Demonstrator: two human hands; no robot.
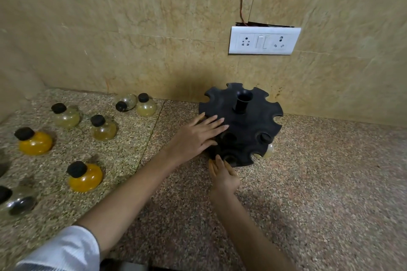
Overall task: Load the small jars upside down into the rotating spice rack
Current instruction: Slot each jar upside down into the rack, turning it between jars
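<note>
The black rotating spice rack (248,121) stands on the counter by the wall, with notched slots around its rim and a centre tube. One jar (267,149) hangs upside down in a front-right slot, its black cap poking through the top. My left hand (198,136) lies flat and open on the rack's left side. My right hand (223,175) is at the rack's front lower edge with fingers apart, holding nothing. Several small round jars with black caps stand at the left: two yellow ones (84,177) (35,142) and pale ones (103,128).
A white socket and switch plate (264,40) is on the tiled wall above the rack, with a thin wire running up from it. One jar (126,102) lies on its side near the wall. A dark-filled jar (19,201) sits at the left edge. The counter is speckled granite (319,182).
</note>
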